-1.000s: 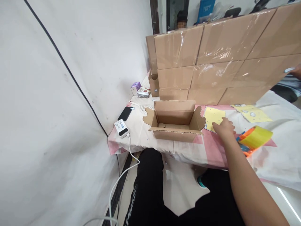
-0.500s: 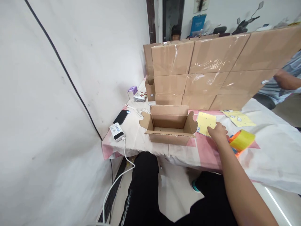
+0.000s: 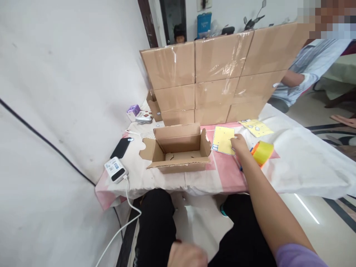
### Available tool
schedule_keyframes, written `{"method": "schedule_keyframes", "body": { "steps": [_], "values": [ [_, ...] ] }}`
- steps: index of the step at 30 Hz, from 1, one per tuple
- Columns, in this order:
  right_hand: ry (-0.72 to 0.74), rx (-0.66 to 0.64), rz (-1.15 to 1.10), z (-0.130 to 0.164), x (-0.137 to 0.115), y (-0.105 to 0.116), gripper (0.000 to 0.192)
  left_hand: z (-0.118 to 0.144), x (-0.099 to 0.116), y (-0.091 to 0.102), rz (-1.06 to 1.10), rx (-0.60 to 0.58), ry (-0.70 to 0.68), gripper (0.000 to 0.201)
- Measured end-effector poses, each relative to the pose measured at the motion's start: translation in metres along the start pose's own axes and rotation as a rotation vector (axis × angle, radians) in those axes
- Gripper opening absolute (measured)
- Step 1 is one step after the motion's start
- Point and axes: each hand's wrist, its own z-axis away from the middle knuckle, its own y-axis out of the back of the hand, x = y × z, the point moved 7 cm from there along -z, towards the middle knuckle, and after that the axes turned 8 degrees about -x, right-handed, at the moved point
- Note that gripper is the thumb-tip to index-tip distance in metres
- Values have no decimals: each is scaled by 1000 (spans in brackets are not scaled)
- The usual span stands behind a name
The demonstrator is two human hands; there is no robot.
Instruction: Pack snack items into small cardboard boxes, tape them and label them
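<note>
My right hand [image 3: 239, 145] is at the right edge of a yellow paper card [image 3: 224, 139] lying on the table, its fingers closed on that edge. Blue marks show at the card's lower left corner. Low in the view, my left hand [image 3: 188, 255] is partly in frame above my lap, blurred, with its fingers not distinct. An open cardboard box [image 3: 183, 167] with raised flaps stands left of the card. Behind my right wrist lies a yellow and orange object [image 3: 263, 152]; part of it is hidden by my arm.
A tall taped cardboard panel [image 3: 217, 79] stands across the table. Another yellow card [image 3: 257, 128] lies at the back right. On the left are a black phone [image 3: 121, 147], a white cabled device [image 3: 116, 170] and a purple box [image 3: 133, 110]. A person's sleeve [image 3: 317, 70] shows behind the panel.
My view has turned to the right, so the table things sit further left. My left hand has come into view at the bottom. My right hand has drawn to the card's right edge.
</note>
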Motion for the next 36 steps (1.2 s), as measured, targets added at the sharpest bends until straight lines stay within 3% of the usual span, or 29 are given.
{"method": "schedule_keyframes", "body": {
  "steps": [2, 4, 7, 9, 11, 16, 19, 27, 36],
  "values": [
    [-31, -3, -115, -2, 2, -2, 59, -19, -14, -29, 32, -82, 60, 22],
    [-72, 4, -222, -2, 4, -3, 58, -51, -33, -72, 73, -219, 170, 26],
    [-121, 32, -353, 0, 3, -2, 57, -110, -47, -139, 90, -349, 190, 47],
    [-150, 46, -438, 0, 3, -1, 56, -144, -50, -172, 53, -362, 149, 57],
    [-178, 41, -510, -1, 3, -3, 54, -172, -51, -192, -16, -329, 113, 60],
    [-190, -54, -575, -7, 7, -16, 46, -216, -56, -207, -118, -278, 78, 45],
    [-178, -90, -528, -9, 12, -23, 53, -230, -58, -212, -141, -306, 64, 35],
    [-90, -106, -310, -15, 18, -27, 54, -241, -56, -219, -154, -300, 88, 29],
    [5, -144, -206, -4, 5, -22, 50, -241, -71, -225, -19, -253, 249, 31]
  ]
}}
